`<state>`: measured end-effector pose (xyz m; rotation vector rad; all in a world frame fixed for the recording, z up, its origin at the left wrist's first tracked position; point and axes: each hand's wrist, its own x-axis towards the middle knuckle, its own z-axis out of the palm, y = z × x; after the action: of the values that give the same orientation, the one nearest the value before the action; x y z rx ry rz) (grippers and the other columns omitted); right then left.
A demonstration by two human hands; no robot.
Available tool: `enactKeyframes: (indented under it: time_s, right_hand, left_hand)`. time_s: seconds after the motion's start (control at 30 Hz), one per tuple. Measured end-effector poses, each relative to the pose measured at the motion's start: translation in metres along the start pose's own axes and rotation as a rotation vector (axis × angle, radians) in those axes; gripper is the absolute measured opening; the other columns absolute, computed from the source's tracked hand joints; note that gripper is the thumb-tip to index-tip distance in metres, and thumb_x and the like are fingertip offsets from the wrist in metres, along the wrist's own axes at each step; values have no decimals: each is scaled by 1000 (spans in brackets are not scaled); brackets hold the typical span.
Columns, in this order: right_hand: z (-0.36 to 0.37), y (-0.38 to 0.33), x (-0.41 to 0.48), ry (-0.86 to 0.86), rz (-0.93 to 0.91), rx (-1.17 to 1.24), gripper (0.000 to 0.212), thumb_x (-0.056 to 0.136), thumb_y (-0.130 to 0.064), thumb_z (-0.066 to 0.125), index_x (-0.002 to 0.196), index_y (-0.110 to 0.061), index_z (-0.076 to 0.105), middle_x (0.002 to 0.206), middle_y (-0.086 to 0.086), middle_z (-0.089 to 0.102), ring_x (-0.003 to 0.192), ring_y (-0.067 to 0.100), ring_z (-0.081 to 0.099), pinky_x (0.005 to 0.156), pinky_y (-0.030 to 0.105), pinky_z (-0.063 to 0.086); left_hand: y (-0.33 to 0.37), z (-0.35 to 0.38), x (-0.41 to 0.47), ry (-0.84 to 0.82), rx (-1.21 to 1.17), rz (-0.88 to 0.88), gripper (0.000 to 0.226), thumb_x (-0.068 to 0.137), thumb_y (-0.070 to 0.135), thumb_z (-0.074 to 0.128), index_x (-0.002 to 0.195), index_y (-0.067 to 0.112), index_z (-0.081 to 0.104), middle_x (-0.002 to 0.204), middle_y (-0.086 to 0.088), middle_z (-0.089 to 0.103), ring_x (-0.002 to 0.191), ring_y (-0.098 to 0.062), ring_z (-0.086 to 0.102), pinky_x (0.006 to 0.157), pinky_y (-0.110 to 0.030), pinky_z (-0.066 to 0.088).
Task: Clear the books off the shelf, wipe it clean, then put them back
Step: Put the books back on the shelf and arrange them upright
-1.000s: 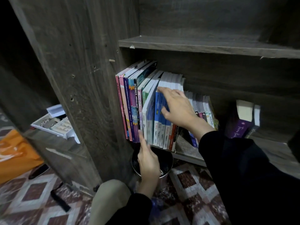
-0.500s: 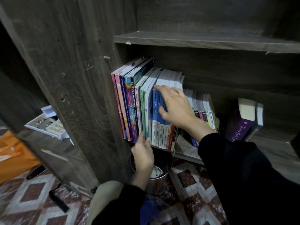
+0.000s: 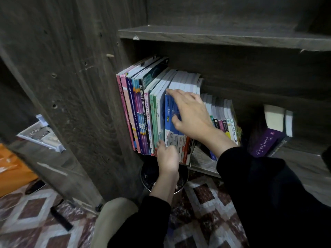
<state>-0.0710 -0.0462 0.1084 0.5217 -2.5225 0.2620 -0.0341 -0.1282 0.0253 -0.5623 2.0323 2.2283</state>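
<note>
A row of upright books [image 3: 143,111] stands on the lower shelf [image 3: 200,158], packed against the left side panel. My right hand [image 3: 191,115] lies over the top edges of the blue-spined books [image 3: 168,120], with its thumb against their spines. My left hand [image 3: 167,158] is at the bottom ends of the same books, thumb up along a white spine and fingers curled at their lower edge. To the right stand several smaller books [image 3: 231,126]. A purple book [image 3: 265,142] leans further right, beside a thick white-paged one [image 3: 274,117].
A round metal bin [image 3: 183,178] sits on the patterned floor under the shelf edge, below my left wrist. An upper shelf board [image 3: 215,35] runs overhead. Left of the side panel [image 3: 80,104] are a white tray [image 3: 41,135], an orange bag [image 3: 10,169] and a black object [image 3: 60,219].
My left hand has risen from the bin's rim to the bottom ends of the books. My right hand has stayed on top of the blue-spined books.
</note>
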Motion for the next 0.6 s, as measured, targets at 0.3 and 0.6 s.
enactKeyframes:
  time_s: [0.3,0.6]
  right_hand:
    - [12,0,3,31,-57,-79,78,77,-22,53,150,-22,25,136,1,49,127,19,42,103,32,18]
    - [13,-15,19,-36,-30,-232,66,90,-46,45,149,-38,17,119,5,42,112,23,38,93,41,27]
  left_hand:
    - [3,5,28,-115,6,-30,117,24,25,52,135,-8,36,144,-29,36,131,-43,37,104,-59,36]
    - [74,-57,3,137,479,548,35,91,6,48,120,18,61,109,-7,67,94,-25,63,84,-26,46]
